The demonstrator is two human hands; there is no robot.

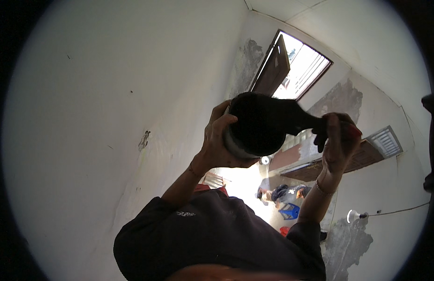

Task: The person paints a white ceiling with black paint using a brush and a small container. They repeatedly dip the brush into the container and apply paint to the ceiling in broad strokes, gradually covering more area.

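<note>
My left hand (216, 143) is wrapped round the side of a round, can-like container (247, 133), with its thumb at the rim. The container is dark against the light, with a paler strip along its lower side, and what it holds cannot be made out. My right hand (341, 143) is closed on the handle of what looks like a paintbrush (292, 117), seen only as a dark outline. Its broad end overlaps the container's right side. A bit of red shows by my right fingers.
A pale wall (104, 117) with a chipped spot (144, 139) rises at left. Beyond the hands are an open shutter (275, 68) by a barred opening, a blue stool (288, 211), a dark heap (285, 192) and a light bulb (353, 216) on a wire.
</note>
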